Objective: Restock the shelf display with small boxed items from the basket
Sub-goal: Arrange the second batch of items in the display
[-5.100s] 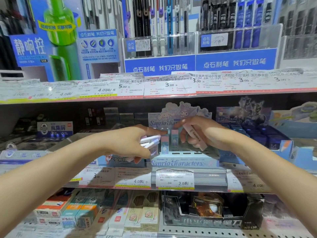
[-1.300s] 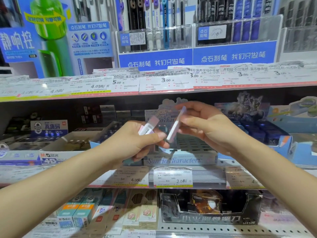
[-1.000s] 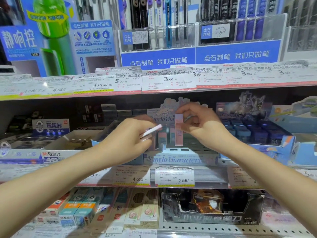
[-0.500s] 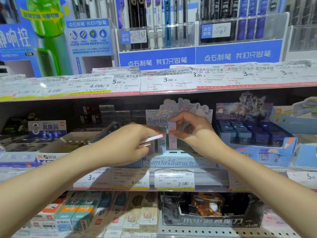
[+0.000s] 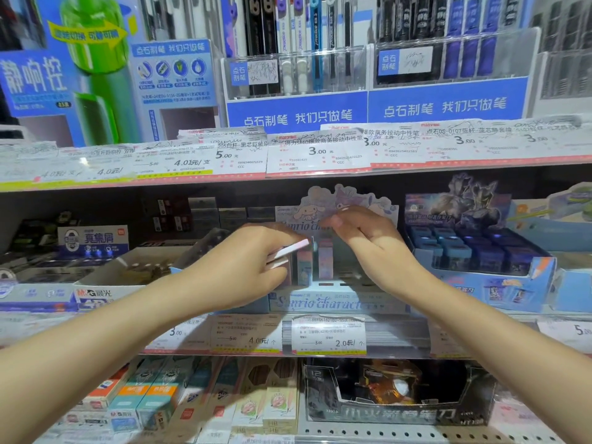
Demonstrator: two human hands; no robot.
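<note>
Stationery shelving fills the view. On the middle shelf (image 5: 397,318), a pink boxed item (image 5: 325,258), gripped moments ago, has been stood in the character display tray (image 5: 320,303); the right hand (image 5: 362,238) is now released above it. Two thin boxes (image 5: 285,255) are pinched in the left hand (image 5: 246,267). Empty slots are seen rightward; clearance under the upper shelf edge (image 5: 288,177) is judged tight.

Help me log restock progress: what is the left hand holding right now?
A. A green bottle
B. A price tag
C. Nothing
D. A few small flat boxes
D. The left hand grips a few small flat boxes, their pale ends poking out past the fingers, in front of the Sanrio display tray, while the right hand hovers empty above the boxes standing in it.
</note>
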